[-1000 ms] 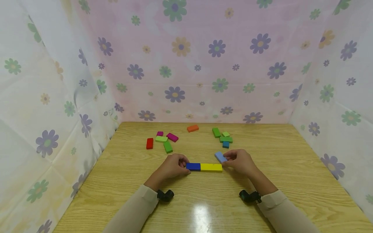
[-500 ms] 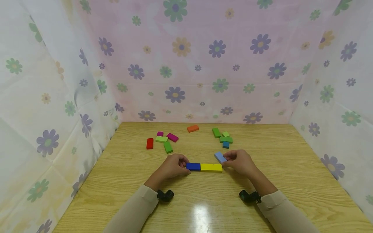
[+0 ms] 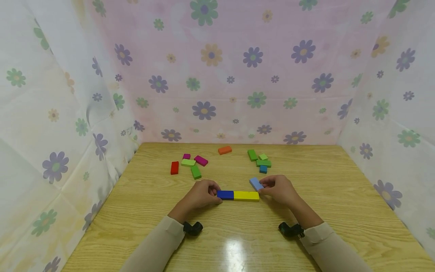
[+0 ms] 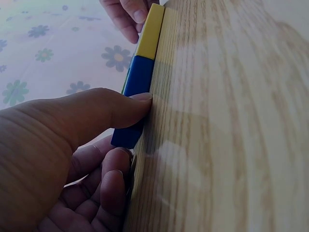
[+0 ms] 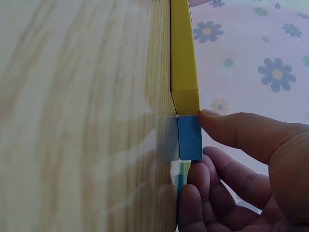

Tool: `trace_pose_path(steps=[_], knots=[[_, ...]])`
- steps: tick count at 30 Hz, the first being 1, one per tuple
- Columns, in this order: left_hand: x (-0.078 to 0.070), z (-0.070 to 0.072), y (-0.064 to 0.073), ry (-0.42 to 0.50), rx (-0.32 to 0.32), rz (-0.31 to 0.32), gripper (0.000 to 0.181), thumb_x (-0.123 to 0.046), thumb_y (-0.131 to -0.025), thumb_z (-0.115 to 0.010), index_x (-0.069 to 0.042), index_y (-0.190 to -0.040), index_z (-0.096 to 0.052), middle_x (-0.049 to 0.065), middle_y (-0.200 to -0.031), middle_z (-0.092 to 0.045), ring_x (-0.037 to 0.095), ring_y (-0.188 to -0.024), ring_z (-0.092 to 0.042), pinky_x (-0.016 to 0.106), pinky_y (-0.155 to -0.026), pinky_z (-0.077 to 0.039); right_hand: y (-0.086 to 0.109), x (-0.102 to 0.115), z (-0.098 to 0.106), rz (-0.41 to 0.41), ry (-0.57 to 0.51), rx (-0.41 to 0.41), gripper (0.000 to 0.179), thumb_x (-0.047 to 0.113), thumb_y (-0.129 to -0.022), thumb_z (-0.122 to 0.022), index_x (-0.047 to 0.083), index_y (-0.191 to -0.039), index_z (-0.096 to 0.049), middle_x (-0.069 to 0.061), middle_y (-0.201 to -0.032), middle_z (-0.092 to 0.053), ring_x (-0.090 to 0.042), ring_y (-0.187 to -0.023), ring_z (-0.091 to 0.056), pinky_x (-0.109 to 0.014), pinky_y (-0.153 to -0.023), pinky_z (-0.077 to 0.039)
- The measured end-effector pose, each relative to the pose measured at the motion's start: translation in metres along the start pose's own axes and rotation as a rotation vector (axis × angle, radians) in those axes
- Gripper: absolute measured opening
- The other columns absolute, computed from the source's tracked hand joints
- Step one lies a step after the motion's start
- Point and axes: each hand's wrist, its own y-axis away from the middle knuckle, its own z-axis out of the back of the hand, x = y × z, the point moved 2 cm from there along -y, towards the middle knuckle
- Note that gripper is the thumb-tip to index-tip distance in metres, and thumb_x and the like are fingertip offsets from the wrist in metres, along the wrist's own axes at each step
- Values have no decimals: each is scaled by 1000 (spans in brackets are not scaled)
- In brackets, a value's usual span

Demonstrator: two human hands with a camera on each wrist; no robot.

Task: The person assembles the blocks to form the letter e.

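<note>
In the head view a dark blue block (image 3: 225,195) and a longer yellow block (image 3: 246,195) lie end to end in a row on the table. My left hand (image 3: 202,194) holds the dark blue block at its left end, the thumb (image 4: 133,107) along its near side. A light blue block (image 3: 256,184) lies slantwise by the yellow block's right end. Between thumb and fingers my right hand (image 3: 279,188) grips it. From the right wrist, its end face (image 5: 190,137) shows close against the yellow block; whether they touch I cannot tell.
Farther back on the wooden table (image 3: 153,204) lie a red block (image 3: 174,167), an orange block (image 3: 225,150), a magenta block (image 3: 201,160), a blue cube (image 3: 263,169) and several green blocks (image 3: 195,172). Flowered cloth (image 3: 234,83) hangs behind and along both sides.
The light blue block has shifted very slightly to the left in my right hand. My left hand and the dark blue and yellow blocks have stayed in place.
</note>
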Motion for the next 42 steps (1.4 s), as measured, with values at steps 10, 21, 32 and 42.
trace_pose_path(steps=[10,21,32,42], knots=[[1,1,0,19,0,-16,31,-27,-79,-91,-17,-102,-73,0,-90,-64,15,-82,-59,26,-73,-51,-1,0,-1,8,-6,9,35,21,-89,-82,6,-120,-75,-9,-113,-73,-20,-100,-66,-39,-88,-56],[1,1,-1,5,3,-6,28,-28,-80,-91,-20,-101,-73,-1,-90,-65,15,-83,-59,27,-75,-52,-4,-4,2,19,-20,7,40,26,-89,-82,7,-123,-73,-11,-116,-73,-24,-103,-67,-40,-89,-57],[1,3,-1,7,1,1,29,-29,-80,-91,-20,-101,-72,-1,-91,-65,17,-84,-59,28,-76,-52,-13,-3,5,46,-18,-19,39,27,-93,-78,9,-127,-73,-9,-114,-71,-26,-107,-68,-41,-88,-57],[2,1,-2,-10,8,5,28,-30,-81,-90,-21,-101,-73,-1,-90,-65,16,-85,-59,27,-76,-52,-20,-10,12,51,5,-74,38,28,-94,-77,8,-126,-73,-12,-117,-72,-31,-108,-68,-43,-87,-58]])
